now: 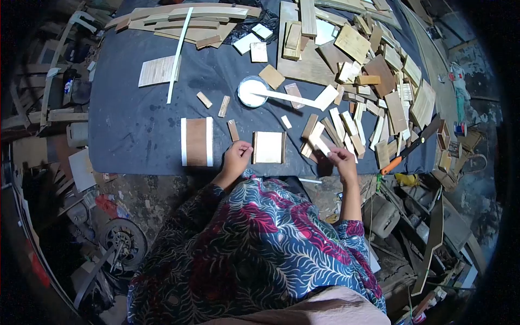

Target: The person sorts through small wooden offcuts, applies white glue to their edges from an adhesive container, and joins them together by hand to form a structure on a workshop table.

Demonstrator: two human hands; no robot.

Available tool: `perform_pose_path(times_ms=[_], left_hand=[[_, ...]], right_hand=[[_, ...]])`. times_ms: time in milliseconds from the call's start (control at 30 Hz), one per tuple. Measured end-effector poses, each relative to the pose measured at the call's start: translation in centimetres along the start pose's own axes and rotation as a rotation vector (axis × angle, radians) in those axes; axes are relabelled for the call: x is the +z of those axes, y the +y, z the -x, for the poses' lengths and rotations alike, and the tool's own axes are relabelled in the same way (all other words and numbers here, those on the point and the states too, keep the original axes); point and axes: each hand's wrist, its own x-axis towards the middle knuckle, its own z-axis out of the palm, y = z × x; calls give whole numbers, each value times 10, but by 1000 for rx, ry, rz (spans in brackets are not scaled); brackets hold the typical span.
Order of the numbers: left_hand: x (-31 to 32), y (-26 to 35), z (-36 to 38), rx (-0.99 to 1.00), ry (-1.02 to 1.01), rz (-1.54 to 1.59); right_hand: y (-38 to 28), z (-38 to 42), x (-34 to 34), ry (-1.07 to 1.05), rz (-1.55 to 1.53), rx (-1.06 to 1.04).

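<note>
My right hand (343, 162) pinches the lower end of a pale wood strip (319, 143), which slants up and to the left over other small pieces near the table's front edge. Curled fingers bring my left hand (237, 158) close to the left side of a square wood block (269, 147) with a whitish face and dark strips along two sides; whether they hold anything is hidden. Left of that hand lies a brown wood panel (197, 142) with white strips on both sides. A small brown wood piece (233, 130) lies just above my left hand.
Behind stands a round tub of white stuff (253, 91) with a pale stick (290, 99) across it. Many wood offcuts (382, 76) pile up at the right, beside an orange-handled saw (391, 164). A long white strip (180, 54) crosses a board (158, 71) at left.
</note>
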Motion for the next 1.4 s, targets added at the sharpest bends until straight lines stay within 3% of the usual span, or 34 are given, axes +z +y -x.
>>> perform_pose_path(times_ms=[133,233,400,467,567,600,633,667,733,767,833,1067,1200,1267,1300,1400], left_hand=[[3,0,6,-8,-9,-84],[3,12,10,-90,-70,-134],[3,12,8,-60,-35,-149],[1,11,5,-43,-14,-157],[-10,34,-1,-28,-64,-175],[-14,43,-3,37,-147,-212],[-17,47,-6,104,-231,-248],[-20,47,-10,106,-231,-244],[-27,51,-16,423,-348,-433],[-32,55,-17,352,-460,-486],[-33,50,-21,399,-483,-537],[-32,44,-24,429,-492,-601],[-28,46,-22,393,-479,-637],[-24,47,-18,423,-413,-648],[-23,47,-18,421,-410,-647],[-20,45,-17,448,-384,-635]], right_hand=[[-7,20,44,-164,182,-56],[-3,21,71,-179,117,-102],[-7,16,86,-187,179,-138],[-7,9,84,-1,170,-226],[2,0,74,42,458,-321],[-3,0,75,65,580,-356],[-8,1,77,101,760,-225],[-14,3,77,103,764,-227],[-36,12,85,128,974,-635],[-38,14,92,127,975,-636],[-42,12,104,-184,922,-650],[-42,-1,107,-351,1037,-637],[-36,-2,109,-154,859,-710],[-30,-8,112,10,651,-242],[-26,-7,115,116,700,-427],[-19,-9,119,31,738,-352]])
